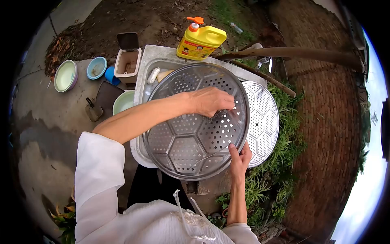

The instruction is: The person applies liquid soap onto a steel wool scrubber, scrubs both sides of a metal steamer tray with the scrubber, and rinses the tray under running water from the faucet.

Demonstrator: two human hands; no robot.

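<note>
My left hand (pixel 211 101) is closed on a grey wiry scrubber (pixel 219 114), pressed to the upper right part of a round metal steamer tray (pixel 183 152) with hexagon patterns and many holes. The tray is tilted over a stone sink (pixel 140 77). At its lower right rim, my right hand (pixel 239 156) grips the edge, thumb on top and the other fingers partly hidden. Behind it on the right lies a second round perforated plate (pixel 264 122), brighter than the tray.
A yellow pump bottle (pixel 199 42) stands on the sink's far edge, near a tap (pixel 264 62). Left of the sink are a lidded bin (pixel 127 67), a green basin (pixel 66 76) and a blue basin (pixel 96 68). A wooden pole (pixel 300 53) crosses at the right, above plants.
</note>
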